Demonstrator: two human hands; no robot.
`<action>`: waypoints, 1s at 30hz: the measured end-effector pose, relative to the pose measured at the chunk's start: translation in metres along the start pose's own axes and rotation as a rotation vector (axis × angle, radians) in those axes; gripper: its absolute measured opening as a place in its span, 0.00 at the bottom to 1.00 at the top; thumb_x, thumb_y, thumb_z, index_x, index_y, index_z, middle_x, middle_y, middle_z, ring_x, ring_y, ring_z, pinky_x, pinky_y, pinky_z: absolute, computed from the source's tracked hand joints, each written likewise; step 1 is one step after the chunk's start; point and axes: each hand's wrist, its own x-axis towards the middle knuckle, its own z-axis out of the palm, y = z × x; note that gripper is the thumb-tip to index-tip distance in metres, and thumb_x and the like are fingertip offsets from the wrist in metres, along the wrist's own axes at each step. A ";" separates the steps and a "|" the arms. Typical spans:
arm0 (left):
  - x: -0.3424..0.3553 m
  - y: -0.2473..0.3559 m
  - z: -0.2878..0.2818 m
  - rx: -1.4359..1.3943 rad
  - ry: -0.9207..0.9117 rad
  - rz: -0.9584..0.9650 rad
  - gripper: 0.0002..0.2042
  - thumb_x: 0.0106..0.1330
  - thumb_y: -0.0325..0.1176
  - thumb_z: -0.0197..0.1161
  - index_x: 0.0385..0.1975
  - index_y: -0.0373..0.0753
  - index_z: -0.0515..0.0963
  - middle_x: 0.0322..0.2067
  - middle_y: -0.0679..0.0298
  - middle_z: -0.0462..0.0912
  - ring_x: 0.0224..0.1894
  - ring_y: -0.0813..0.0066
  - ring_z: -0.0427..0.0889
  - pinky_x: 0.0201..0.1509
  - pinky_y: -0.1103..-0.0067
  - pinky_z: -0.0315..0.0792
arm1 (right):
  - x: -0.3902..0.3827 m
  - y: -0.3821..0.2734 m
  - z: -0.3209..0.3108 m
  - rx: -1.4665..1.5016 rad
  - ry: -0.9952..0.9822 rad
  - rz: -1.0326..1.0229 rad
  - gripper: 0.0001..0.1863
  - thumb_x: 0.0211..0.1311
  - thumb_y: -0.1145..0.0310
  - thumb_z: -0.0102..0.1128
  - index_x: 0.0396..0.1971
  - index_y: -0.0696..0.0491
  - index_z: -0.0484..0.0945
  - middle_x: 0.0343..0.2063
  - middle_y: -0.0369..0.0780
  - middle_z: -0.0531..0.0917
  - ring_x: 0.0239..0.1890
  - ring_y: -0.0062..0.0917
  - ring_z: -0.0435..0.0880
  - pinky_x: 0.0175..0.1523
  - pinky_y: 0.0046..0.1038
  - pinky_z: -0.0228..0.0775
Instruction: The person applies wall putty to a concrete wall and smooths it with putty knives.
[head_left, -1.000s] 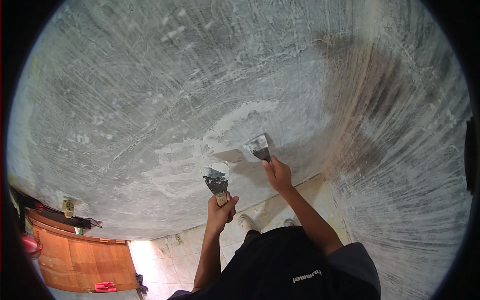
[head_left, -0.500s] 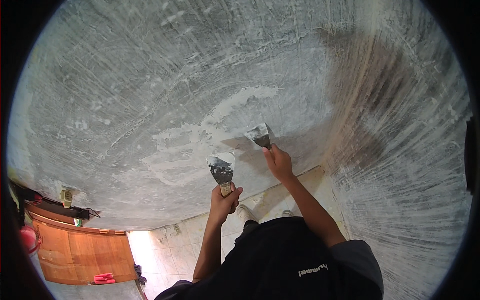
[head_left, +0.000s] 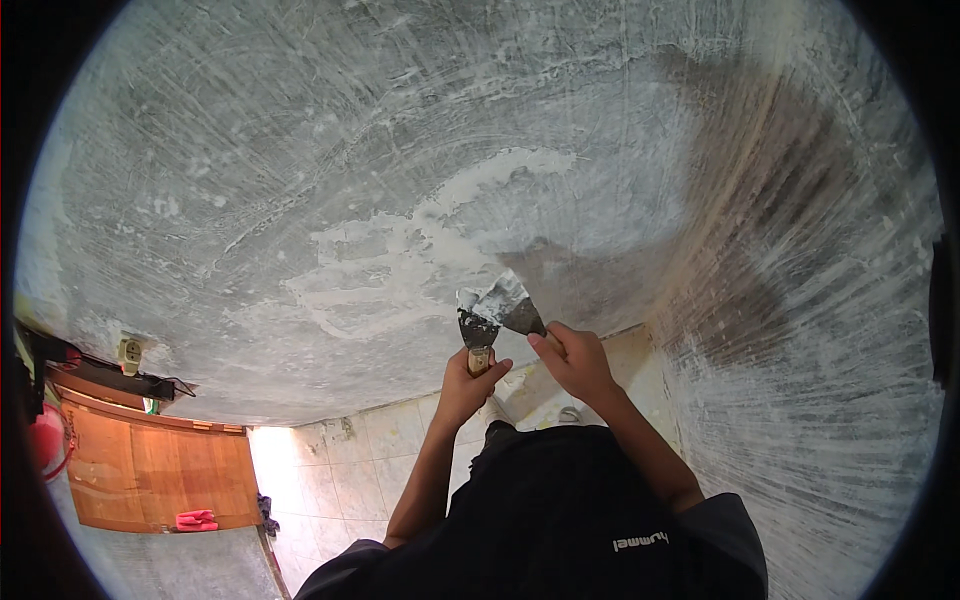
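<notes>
My left hand (head_left: 470, 388) is closed round the pale handle of a putty knife (head_left: 478, 330), its dark blade pointing up and smeared with white putty. In my right hand (head_left: 578, 362) is a second putty knife (head_left: 520, 307), tilted to the left, with white putty over much of its blade. The right blade overlaps the left one near their tips and hides part of it. Beyond both blades, the grey wall (head_left: 300, 130) carries an irregular patch of lighter putty (head_left: 430, 235).
A second wall (head_left: 800, 400) meets this one at a corner on the right. At lower left are a wooden cabinet (head_left: 160, 470) with a pink cloth (head_left: 197, 520) on it, and a power socket (head_left: 130, 355) with dark cables. Pale floor tiles (head_left: 345, 470) lie below.
My right hand has drawn its putty knife down from near the wall onto the left blade. The left hand has shifted right, and the two blades now overlap.
</notes>
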 end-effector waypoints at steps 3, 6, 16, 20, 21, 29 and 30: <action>0.000 0.001 0.003 0.120 0.078 0.091 0.15 0.65 0.35 0.75 0.29 0.42 0.71 0.19 0.73 0.73 0.15 0.86 0.68 0.18 0.83 0.62 | -0.005 0.008 -0.001 -0.113 0.004 0.012 0.23 0.72 0.53 0.62 0.24 0.56 0.73 0.15 0.47 0.76 0.20 0.48 0.78 0.27 0.44 0.64; 0.002 -0.003 -0.004 0.090 0.160 0.023 0.17 0.64 0.35 0.76 0.28 0.43 0.70 0.16 0.73 0.72 0.14 0.86 0.67 0.17 0.83 0.60 | -0.016 0.019 -0.012 -0.146 -0.006 0.047 0.23 0.72 0.52 0.62 0.24 0.55 0.74 0.16 0.47 0.77 0.21 0.49 0.79 0.28 0.45 0.66; -0.002 -0.002 -0.005 -0.203 0.098 0.036 0.15 0.67 0.29 0.73 0.29 0.45 0.68 0.16 0.73 0.69 0.12 0.87 0.64 0.13 0.83 0.51 | 0.058 0.041 0.009 -0.093 0.322 -0.145 0.21 0.72 0.55 0.63 0.23 0.54 0.72 0.14 0.44 0.75 0.17 0.43 0.77 0.24 0.37 0.67; -0.005 0.005 -0.004 -0.204 0.082 0.033 0.16 0.67 0.29 0.73 0.29 0.46 0.68 0.16 0.73 0.69 0.12 0.87 0.65 0.13 0.83 0.51 | 0.080 0.075 0.039 -0.153 0.407 -0.208 0.20 0.72 0.55 0.63 0.24 0.53 0.73 0.15 0.43 0.76 0.17 0.41 0.78 0.25 0.37 0.68; -0.007 0.007 -0.003 -0.198 0.094 0.002 0.16 0.67 0.29 0.73 0.29 0.46 0.67 0.15 0.73 0.69 0.12 0.87 0.64 0.13 0.83 0.51 | 0.079 0.086 0.044 -0.143 0.417 -0.186 0.20 0.72 0.55 0.63 0.25 0.53 0.73 0.16 0.43 0.76 0.17 0.40 0.78 0.25 0.37 0.68; -0.016 0.007 -0.019 -0.200 0.121 -0.049 0.16 0.68 0.29 0.72 0.29 0.46 0.66 0.15 0.74 0.68 0.12 0.87 0.62 0.13 0.83 0.49 | 0.075 0.079 0.069 0.010 0.377 -0.169 0.20 0.74 0.55 0.60 0.26 0.54 0.72 0.16 0.45 0.75 0.18 0.42 0.78 0.25 0.37 0.66; -0.015 0.007 -0.019 -0.203 0.113 -0.048 0.16 0.67 0.29 0.72 0.29 0.46 0.67 0.15 0.73 0.68 0.12 0.87 0.63 0.13 0.83 0.49 | 0.081 0.079 0.069 0.015 0.419 -0.146 0.20 0.74 0.55 0.60 0.26 0.54 0.71 0.16 0.45 0.75 0.18 0.41 0.77 0.25 0.37 0.65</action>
